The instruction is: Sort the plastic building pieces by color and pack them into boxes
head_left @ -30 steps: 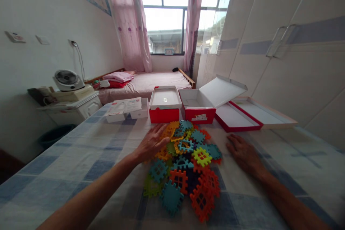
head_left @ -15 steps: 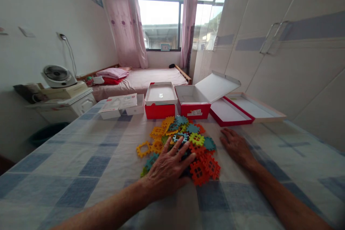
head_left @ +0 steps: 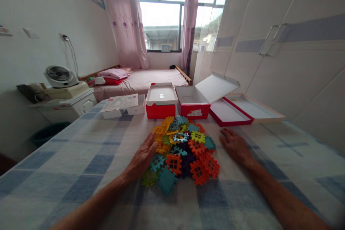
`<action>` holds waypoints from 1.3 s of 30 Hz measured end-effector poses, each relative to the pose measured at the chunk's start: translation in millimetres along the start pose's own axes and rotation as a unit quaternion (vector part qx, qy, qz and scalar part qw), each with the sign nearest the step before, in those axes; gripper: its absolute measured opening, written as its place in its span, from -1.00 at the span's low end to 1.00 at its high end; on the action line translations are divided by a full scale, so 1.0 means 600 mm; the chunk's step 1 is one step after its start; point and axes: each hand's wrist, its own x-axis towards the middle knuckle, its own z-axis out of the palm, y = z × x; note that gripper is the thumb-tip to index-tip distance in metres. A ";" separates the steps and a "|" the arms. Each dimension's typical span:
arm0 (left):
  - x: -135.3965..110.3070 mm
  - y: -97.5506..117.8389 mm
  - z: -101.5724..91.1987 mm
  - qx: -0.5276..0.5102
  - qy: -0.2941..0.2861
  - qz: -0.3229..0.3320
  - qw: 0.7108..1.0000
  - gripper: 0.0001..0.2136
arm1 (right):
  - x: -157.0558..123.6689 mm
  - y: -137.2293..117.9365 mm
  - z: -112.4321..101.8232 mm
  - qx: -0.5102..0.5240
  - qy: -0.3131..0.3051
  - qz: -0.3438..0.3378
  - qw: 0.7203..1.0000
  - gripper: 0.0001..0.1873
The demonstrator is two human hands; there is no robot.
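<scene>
A heap of interlocking plastic tiles with notched edges lies on the checked tablecloth. It holds yellow pieces, orange window-shaped pieces, a teal square, a lime window piece and dark purple ones partly covered. At the heap's left side, my left hand rests against the yellow pieces, fingers extended and thumb apart; its fingertips are partly hidden. My right hand lies flat on the cloth right of the heap, fingers stretched forward, holding nothing.
Behind the heap stand a red box with a white lid, an open red box, a shallow red tray, a cream-edged tray and white boxes. A fan sits on a cabinet at left, with a bed beyond.
My left hand has moved left from the top of the heap to its left side, uncovering orange, teal and purple pieces in front. My right hand has stayed in place.
</scene>
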 end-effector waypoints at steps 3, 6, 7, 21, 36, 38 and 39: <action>0.031 -0.003 -0.024 0.063 0.031 -0.013 0.997 -0.37 | -0.002 -0.003 -0.004 0.004 0.002 -0.003 1.000 -0.50; 0.072 -0.033 -0.042 0.229 0.080 -0.017 0.970 -0.47 | -0.002 -0.003 -0.005 0.010 0.010 0.000 1.000 -0.50; 0.083 -0.045 -0.044 0.254 0.089 -0.020 0.963 -0.51 | -0.001 -0.002 -0.004 0.011 0.011 0.002 1.000 -0.50; 0.101 -0.100 -0.045 0.401 0.033 -0.029 0.915 -0.53 | -0.009 0.002 -0.008 0.008 0.004 -0.005 1.000 -0.52; 0.104 -0.100 -0.045 0.406 0.041 -0.031 0.913 -0.53 | -0.054 -0.067 -0.096 0.274 -0.069 -0.039 0.958 -0.62; 0.104 -0.100 -0.045 0.414 0.041 -0.027 0.909 -0.54 | -0.079 -0.092 -0.110 0.284 -0.141 -0.059 0.947 -0.61; 0.104 -0.099 -0.045 0.418 0.042 -0.026 0.907 -0.54 | -0.089 -0.103 -0.113 0.274 -0.152 -0.062 0.948 -0.59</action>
